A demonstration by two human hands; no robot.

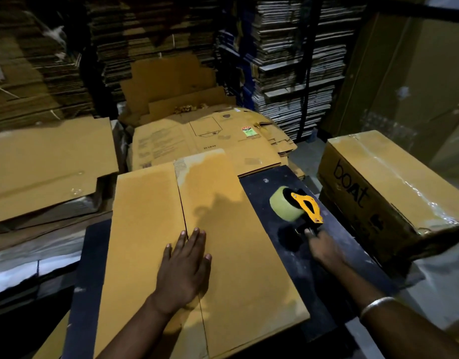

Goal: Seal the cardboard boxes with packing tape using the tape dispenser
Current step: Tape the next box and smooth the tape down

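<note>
Brown cardboard box (pixel 210 244) lying on the dark table (pixel 272 193), centre seam untaped, flaps pinned flat by the left hand (pixel 183 265), fingers (pixel 198 239) straight and slightly spread. Right hand (pixel 324 251) blurred, reaching at the tape dispenser (pixel 299 207) just beside the box; grip impossible to call yet. Looks like the pick-up step. Next: firm hold on the handle, then tape down at the seam's far end.
</note>
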